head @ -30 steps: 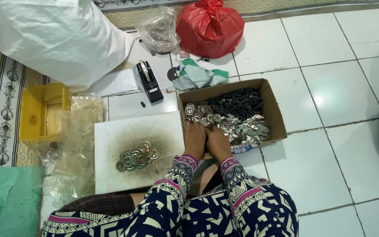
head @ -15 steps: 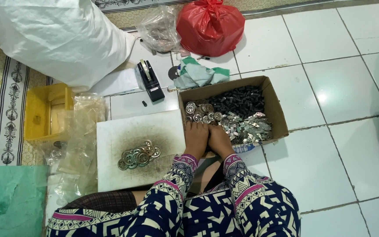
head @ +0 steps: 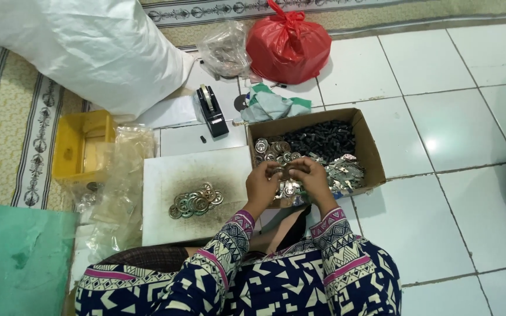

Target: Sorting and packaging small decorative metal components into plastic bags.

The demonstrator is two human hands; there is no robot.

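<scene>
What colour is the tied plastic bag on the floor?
The tied plastic bag is red, seen in the head view.

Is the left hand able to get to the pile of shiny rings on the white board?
Probably yes: the left hand is beside the white board, and nothing lies between it and the rings.

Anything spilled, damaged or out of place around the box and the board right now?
Nothing spilled. The cardboard box holds its metal parts inside, and a small pile of rings sits on the white board, whose surface is smudged dark. Both hands, left hand and right hand, meet over the box's near edge, fingering small parts.
</scene>
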